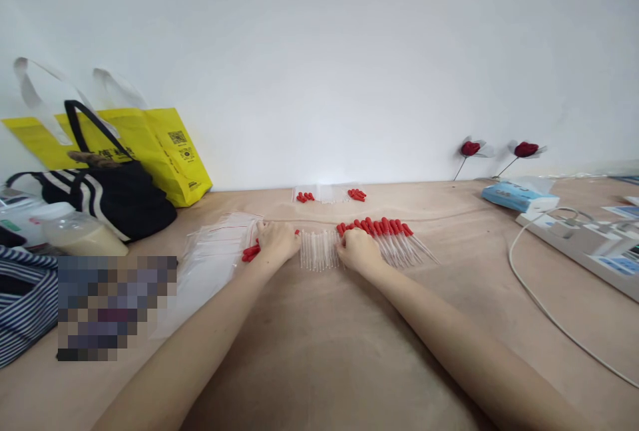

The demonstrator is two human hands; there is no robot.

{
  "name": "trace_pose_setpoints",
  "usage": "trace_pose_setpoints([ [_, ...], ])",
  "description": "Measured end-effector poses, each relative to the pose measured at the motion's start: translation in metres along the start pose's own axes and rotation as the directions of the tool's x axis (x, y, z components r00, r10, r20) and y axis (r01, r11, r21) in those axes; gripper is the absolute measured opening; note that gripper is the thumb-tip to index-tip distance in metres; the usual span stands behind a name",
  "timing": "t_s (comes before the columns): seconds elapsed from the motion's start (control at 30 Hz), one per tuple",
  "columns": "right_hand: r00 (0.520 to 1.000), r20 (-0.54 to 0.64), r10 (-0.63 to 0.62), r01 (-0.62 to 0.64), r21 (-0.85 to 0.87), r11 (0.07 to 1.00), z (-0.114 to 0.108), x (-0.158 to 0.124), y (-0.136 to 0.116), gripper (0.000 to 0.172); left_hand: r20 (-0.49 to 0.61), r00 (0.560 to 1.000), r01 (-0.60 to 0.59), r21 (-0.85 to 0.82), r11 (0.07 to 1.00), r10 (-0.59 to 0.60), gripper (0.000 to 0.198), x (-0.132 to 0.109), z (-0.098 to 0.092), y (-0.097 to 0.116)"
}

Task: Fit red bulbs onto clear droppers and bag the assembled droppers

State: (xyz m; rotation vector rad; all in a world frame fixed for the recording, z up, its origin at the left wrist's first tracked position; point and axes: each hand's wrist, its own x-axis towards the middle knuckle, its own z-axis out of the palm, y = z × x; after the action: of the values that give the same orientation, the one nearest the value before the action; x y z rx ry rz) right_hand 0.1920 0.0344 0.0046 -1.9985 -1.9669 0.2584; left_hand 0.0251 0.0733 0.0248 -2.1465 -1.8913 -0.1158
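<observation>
A row of clear, thin glass tubes (319, 250) lies side by side on the table between my two hands. My left hand (277, 243) is closed beside the row's left end, and a red rubber bulb (297, 233) shows at its fingertips. More red bulbs (251, 251) lie partly hidden behind this hand. At the row's right end my right hand (360, 250) is closed, its fingers pinched on a glass tube (343, 263) that they mostly cover. Fanned out right of it are several droppers (399, 241), glass tubes with red bulbs fitted on top.
Clear plastic zip bags (212, 258) are stacked at left. A bag holding red bulbs (327, 193) lies by the wall. Yellow bag (184, 158), black bag (134, 198) and bottle (84, 235) stand far left; tissue pack (519, 197), power strip (574, 245) and cable (529, 301) lie right.
</observation>
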Motion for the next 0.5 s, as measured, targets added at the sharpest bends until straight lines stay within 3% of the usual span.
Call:
trace_pose_setpoints([
  [0.17, 0.996, 0.041, 0.080, -0.079, -0.014, 0.997, -0.006, 0.002, -0.006, 0.021, -0.148, 0.986, -0.074, -0.006, 0.997, 0.073, 0.028, -0.018, -0.011, 0.000],
  [0.3, 0.993, 0.067, 0.097, -0.097, -0.002, 0.995, -0.006, 0.007, -0.009, 0.022, -0.316, 0.915, -0.291, -0.092, 0.952, 0.250, 0.019, -0.055, -0.012, 0.007],
  [0.4, 0.992, 0.080, 0.099, -0.100, 0.012, 0.995, -0.005, 0.008, -0.011, 0.022, -0.297, 0.881, -0.440, -0.225, 0.869, 0.369, 0.014, -0.085, -0.007, 0.013],
  [0.5, 0.992, 0.080, 0.094, -0.097, 0.029, 0.995, -0.007, 0.009, -0.012, 0.023, -0.285, 0.865, -0.497, -0.379, 0.781, 0.413, 0.010, -0.105, -0.002, 0.017],
])
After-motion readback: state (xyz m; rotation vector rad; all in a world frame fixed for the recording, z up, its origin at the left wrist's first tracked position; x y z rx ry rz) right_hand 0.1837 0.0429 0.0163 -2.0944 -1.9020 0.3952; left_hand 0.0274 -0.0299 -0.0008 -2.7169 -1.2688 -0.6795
